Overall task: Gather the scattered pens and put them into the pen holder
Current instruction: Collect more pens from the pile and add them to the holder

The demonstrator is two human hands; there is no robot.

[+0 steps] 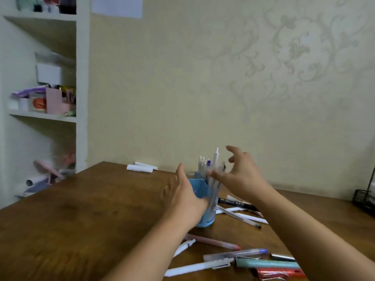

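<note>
Blue plastic pen holder (205,211) on wood-grain table (81,220); left hand (182,197) cups it, right hand (241,175) fingers spread, released.

A wooden counter (81,220) stands by a patterned wall (223,88); cluttered shelves (44,115) at left, rolled papers (140,168) behind.

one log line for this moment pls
left hand: open beside blue plastic pen holder | right hand: open, fingers spread at holder's pens | loose pens on brown wooden table
</note>
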